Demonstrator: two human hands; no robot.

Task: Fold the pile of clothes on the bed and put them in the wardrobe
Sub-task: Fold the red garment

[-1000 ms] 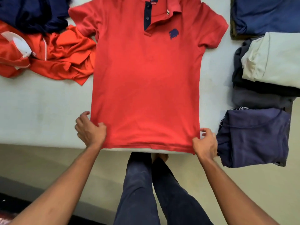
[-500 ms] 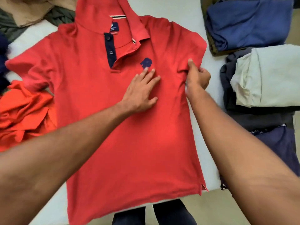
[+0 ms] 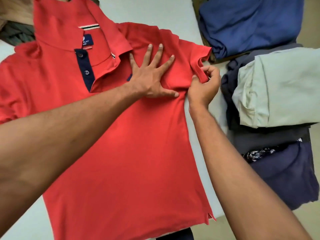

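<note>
A red polo shirt with a navy button placket lies face up and spread flat on the pale bed. My left hand presses flat on its chest with fingers spread, covering the navy logo. My right hand pinches the hem of the shirt's right sleeve near the armpit, and the sleeve is bunched and lifted there. The shirt's other sleeve reaches to the left edge of the view.
Folded clothes lie along the right side: a blue garment, a pale green one on a dark grey one, and a navy one. Tan and dark green clothes lie at the top left.
Both hands left the shirt's bottom hem and went up to its chest and right sleeve. My left hand slid further up and spread wider; my right hand now pinches the sleeve hem.
</note>
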